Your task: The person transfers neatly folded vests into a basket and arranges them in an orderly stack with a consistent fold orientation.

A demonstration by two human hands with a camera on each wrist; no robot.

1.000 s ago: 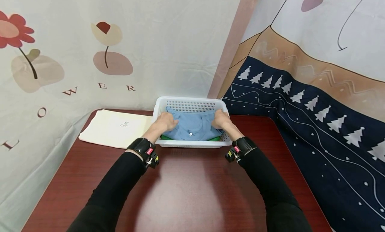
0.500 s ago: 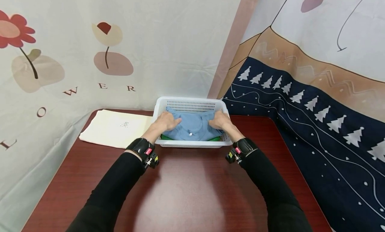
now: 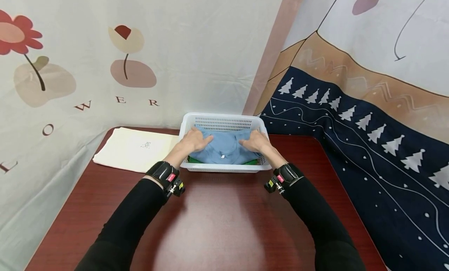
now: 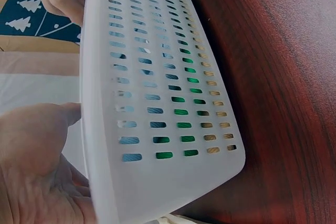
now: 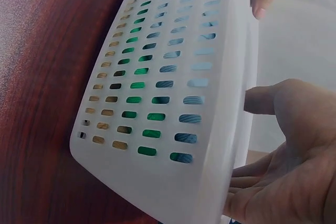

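A folded blue shirt [image 3: 224, 148], its neckline and small white tag showing, lies on top in a white slotted plastic basket [image 3: 226, 168]. Green cloth [image 3: 195, 160] peeks out beneath it, and a tan layer shows lower through the slots in the wrist views. My left hand [image 3: 194, 141] is over the basket's left end at the shirt's edge, thumb stretched inward. At the opposite end my right hand [image 3: 256, 141] mirrors it, thumb also straight. The rim partly hides the fingers of the left hand [image 4: 31, 156] and right hand [image 5: 302, 124] in the wrist views.
A folded cream cloth [image 3: 136, 150] lies left of the basket, close against it. The reddish-brown table [image 3: 217, 224] extends toward me. Behind it hang a pale printed curtain [image 3: 196, 60] and a navy tree-patterned cloth [image 3: 350, 154] on the right.
Both thumbs have straightened and spread inward over the shirt, from a more curled pose. The basket and shirt stay in place.
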